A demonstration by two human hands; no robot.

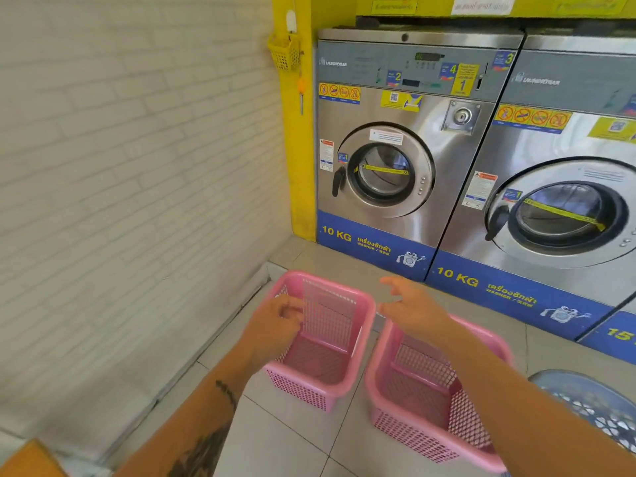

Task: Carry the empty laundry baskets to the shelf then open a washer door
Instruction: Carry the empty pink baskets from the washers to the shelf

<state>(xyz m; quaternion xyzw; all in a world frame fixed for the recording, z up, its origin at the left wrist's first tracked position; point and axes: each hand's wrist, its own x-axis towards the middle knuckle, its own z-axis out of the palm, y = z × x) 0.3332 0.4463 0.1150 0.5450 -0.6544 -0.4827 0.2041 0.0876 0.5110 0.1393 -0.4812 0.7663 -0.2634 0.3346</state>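
Two empty baskets, pink, side by side on the tiled floor (292,442), long axes running toward twelve o'clock. The left basket (364,304) lies right under the left hand (275,321), whose fingers curl at its nine-o'clock rim; gripping or not, I can't tell. The right hand (409,308) hovers spread, holding nothing, and the right basket (377,383) sits at its five o'clock, the nearer reach. The washer door (389,170) is closed, off at twelve o'clock. No shelf in sight.
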